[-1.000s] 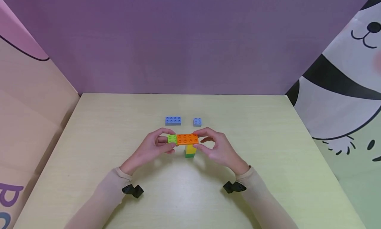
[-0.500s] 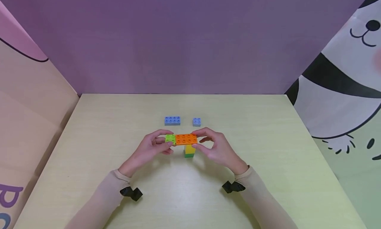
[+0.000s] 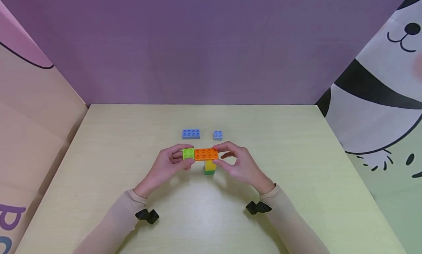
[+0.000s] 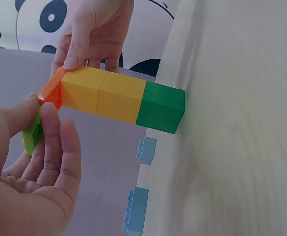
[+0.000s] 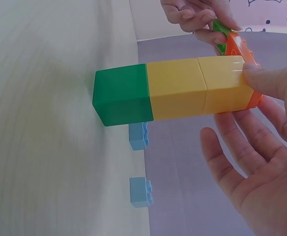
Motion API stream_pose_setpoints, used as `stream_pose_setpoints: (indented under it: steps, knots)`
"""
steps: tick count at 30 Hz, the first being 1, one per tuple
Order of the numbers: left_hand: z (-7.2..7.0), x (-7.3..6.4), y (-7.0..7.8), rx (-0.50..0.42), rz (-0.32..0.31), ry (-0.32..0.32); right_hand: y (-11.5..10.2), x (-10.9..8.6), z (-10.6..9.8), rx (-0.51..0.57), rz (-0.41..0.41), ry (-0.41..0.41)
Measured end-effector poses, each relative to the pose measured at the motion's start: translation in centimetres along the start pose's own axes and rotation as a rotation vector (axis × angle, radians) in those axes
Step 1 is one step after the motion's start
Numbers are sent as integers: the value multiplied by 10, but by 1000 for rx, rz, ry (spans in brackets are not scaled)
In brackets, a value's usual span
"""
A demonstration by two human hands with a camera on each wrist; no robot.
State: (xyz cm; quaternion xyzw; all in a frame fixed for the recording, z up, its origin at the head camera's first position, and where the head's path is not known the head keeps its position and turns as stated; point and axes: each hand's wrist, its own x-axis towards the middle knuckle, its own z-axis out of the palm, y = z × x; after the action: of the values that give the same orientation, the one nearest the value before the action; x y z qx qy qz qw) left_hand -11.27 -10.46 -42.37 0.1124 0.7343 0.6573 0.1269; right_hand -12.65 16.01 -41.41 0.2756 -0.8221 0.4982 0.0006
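My left hand (image 3: 166,165) pinches a thin lime green toy brick (image 4: 31,132) between thumb and fingers. Against its right side lies a flat orange brick (image 3: 206,154) with studs on top. This orange brick caps an upright tower of two yellow bricks (image 4: 104,94) over a green brick (image 4: 161,107) at the table. The lime green piece sticks out leftward, with no brick beneath it. At the tower's top right, my right hand (image 3: 240,165) grips the orange end and upper yellow brick, thumb on the near side, fingers behind.
Behind the tower, a long blue brick (image 3: 191,133) and a small blue brick (image 3: 218,135) sit apart on the pale table (image 3: 280,144). A purple panel (image 3: 204,48) closes off the table's far edge.
The left hand has shifted slightly left with the lime green brick, then its thumb has slid right along the brick's near edge. The right hand keeps its hold on the tower's top.
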Motion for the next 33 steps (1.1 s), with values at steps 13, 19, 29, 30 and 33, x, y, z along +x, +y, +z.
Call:
stream_pose_setpoints:
  steps: [13, 19, 29, 30, 33]
  knots:
    - [6, 3, -1, 35, 29, 19, -2, 0, 2, 12, 22, 4]
    - [7, 5, -2, 8, 36, 10, -1, -1, 2, 6, 1, 9]
    - [7, 5, -5, -1, 49, 14, 0, -2, 3, -6, -3, 10]
    - [7, 5, -5, 0, 49, 15, 0, -2, 3, -6, -1, 10]
    - [7, 5, -6, 5, 50, 17, 0, -2, 4, -5, 3, 8]
